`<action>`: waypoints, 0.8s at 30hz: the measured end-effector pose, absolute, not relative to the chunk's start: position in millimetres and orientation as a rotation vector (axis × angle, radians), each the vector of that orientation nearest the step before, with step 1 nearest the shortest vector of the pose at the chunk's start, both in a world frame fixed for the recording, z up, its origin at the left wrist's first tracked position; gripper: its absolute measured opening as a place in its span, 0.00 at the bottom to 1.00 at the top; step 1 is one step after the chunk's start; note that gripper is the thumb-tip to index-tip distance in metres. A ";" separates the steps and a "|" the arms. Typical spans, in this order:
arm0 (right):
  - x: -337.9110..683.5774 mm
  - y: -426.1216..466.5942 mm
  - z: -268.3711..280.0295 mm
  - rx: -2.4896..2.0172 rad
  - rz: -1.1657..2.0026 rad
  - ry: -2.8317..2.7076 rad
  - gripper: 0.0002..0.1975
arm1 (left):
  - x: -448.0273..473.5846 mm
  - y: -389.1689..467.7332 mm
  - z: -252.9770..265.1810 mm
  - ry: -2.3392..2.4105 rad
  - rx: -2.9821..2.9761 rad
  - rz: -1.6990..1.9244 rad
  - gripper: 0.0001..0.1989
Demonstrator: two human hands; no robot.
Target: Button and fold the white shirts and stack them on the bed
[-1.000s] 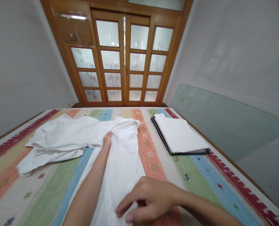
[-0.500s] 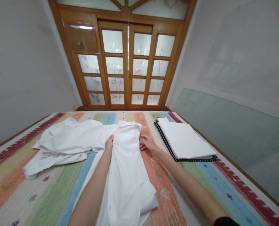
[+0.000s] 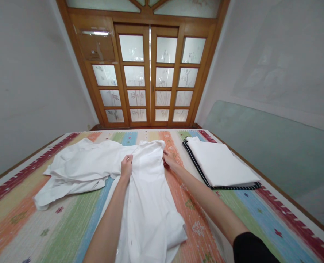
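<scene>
A white shirt [image 3: 148, 186] lies partly folded in front of me, with a button strip running down its near part. My left hand [image 3: 127, 165] pinches the cloth at its left side, near the upper part. At the opposite edge, just below the collar end, my right hand [image 3: 169, 159] has its fingers closed on the shirt's side; the fingertips are partly hidden by the cloth. Another spread of white cloth [image 3: 82, 160] reaches to the left from the shirt, crumpled; I cannot tell whether it is a separate garment.
A folded stack of white cloth [image 3: 222, 164] lies on the right, over a black striped cloth [image 3: 235, 187]. Everything rests on a striped bedspread [image 3: 66, 226]. Beyond its far edge stand wooden glazed doors [image 3: 151, 80]. A pale green panel [image 3: 260, 135] leans along the right wall.
My right hand has moved slightly up along the shirt's right edge, and its fingers have closed on the cloth there. The left hand keeps its pinch. The view has shifted a little.
</scene>
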State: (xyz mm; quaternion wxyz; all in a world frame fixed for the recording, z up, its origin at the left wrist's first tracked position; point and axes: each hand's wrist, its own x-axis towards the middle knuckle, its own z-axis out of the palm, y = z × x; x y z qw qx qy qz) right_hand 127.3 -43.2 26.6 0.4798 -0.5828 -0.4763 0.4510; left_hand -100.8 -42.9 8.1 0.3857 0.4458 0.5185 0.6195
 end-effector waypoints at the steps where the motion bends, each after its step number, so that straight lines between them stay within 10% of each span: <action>1: 129.3 -41.2 27.3 -1.422 1.075 -1.174 0.05 | -101.9 -46.5 11.7 1.391 1.235 1.546 0.13; 24: 147.1 -29.2 8.1 -1.186 1.294 -1.232 0.14 | -120.3 -74.6 47.9 2.153 2.070 0.311 0.20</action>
